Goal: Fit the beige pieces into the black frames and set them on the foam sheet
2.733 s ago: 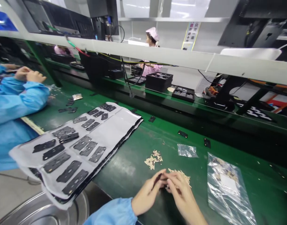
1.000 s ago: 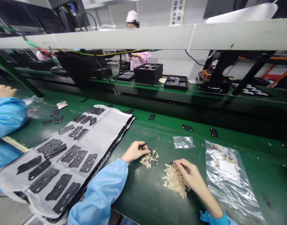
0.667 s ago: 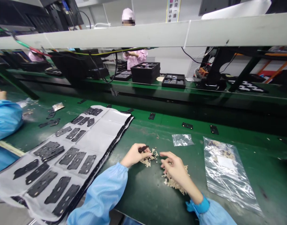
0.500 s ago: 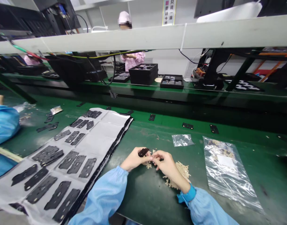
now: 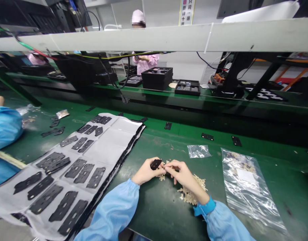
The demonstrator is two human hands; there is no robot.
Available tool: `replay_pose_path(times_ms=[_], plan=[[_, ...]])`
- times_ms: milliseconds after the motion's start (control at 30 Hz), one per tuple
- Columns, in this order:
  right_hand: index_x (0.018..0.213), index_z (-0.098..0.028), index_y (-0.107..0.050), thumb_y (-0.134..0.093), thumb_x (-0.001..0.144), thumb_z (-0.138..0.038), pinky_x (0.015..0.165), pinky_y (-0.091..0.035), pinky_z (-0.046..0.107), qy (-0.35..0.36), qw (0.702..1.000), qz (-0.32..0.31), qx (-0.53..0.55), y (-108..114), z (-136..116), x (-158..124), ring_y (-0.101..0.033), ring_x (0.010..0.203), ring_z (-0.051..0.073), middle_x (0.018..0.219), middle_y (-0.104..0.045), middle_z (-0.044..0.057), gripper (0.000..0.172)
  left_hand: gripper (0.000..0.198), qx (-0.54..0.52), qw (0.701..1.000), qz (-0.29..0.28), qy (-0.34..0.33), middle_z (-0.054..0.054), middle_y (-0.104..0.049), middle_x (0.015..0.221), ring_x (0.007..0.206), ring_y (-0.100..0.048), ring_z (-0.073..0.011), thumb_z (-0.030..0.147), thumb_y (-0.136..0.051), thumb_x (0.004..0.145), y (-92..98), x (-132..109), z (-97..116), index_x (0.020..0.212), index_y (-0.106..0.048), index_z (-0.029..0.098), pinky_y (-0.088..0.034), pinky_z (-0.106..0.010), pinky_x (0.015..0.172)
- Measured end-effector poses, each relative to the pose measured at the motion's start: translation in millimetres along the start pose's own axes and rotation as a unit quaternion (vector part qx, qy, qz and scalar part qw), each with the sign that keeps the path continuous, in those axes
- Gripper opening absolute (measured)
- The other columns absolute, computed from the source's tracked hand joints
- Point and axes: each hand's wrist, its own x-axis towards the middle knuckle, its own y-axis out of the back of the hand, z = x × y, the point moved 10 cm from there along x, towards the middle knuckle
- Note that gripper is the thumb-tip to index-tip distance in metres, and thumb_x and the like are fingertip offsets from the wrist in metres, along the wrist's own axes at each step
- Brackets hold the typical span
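Note:
My left hand (image 5: 146,171) grips a small black flat part (image 5: 156,164), held tilted above the green bench. Against it my right hand (image 5: 178,170) is pinched, thumb and fingertips meeting at the left hand's fingertips. Whatever lies between those right fingertips is too small to make out. Under and beside the right forearm spreads a pile of small tan pieces (image 5: 191,194), and a few more tan pieces (image 5: 162,177) lie below the hands. To the left, a white compartmented sheet (image 5: 111,147) carries several black flat parts (image 5: 97,177) in rows.
A small clear bag (image 5: 199,151) and a large clear bag (image 5: 254,197) with tan pieces lie on the right. Loose black parts (image 5: 207,136) line the bench's back. A co-worker's blue sleeve (image 5: 5,129) is at far left. Black boxes (image 5: 157,78) stand on the shelf beyond.
The view has shifted slightly, so everything sits a little further right. My hands stay together, with the black part turned slightly in my left hand.

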Motion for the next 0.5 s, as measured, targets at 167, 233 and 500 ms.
replay_pose_path(times_ms=[167,233,500], plan=[[0.071,-0.013,-0.068,-0.065,0.072,-0.042,0.033,-0.043,0.019,-0.039,0.996,-0.061,0.056,-11,2,-2,-0.047,0.040,0.007,0.059,-0.056,-0.001,0.029,0.032,0.025,0.998,-0.032,-0.048,0.002,-0.060,0.070,0.063,-0.055,-0.0109,0.027,-0.073,0.068,-11.4,-2,9,0.089,-0.052,0.015,-0.044,-0.023,0.061],[0.069,-0.013,-0.066,-0.066,0.071,-0.043,0.033,-0.043,0.018,-0.051,0.993,-0.074,0.072,-12,3,-3,-0.048,0.040,0.007,0.056,-0.055,-0.001,0.030,0.032,0.028,0.997,-0.053,-0.048,0.001,-0.061,0.070,0.063,-0.055,-0.0106,0.025,-0.074,0.068,-16.4,-2,11,0.090,-0.052,0.015,-0.043,-0.023,0.061],[0.071,-0.015,-0.062,-0.066,0.071,-0.045,0.029,-0.034,0.014,-0.090,0.987,0.004,0.135,5,13,-4,-0.041,0.037,0.005,0.050,-0.047,-0.006,0.031,0.027,0.035,0.998,-0.047,-0.024,-0.001,-0.062,0.067,0.060,-0.056,-0.0124,0.033,-0.070,0.071,-12.8,3,7,0.085,-0.059,0.013,-0.046,-0.025,0.060]])
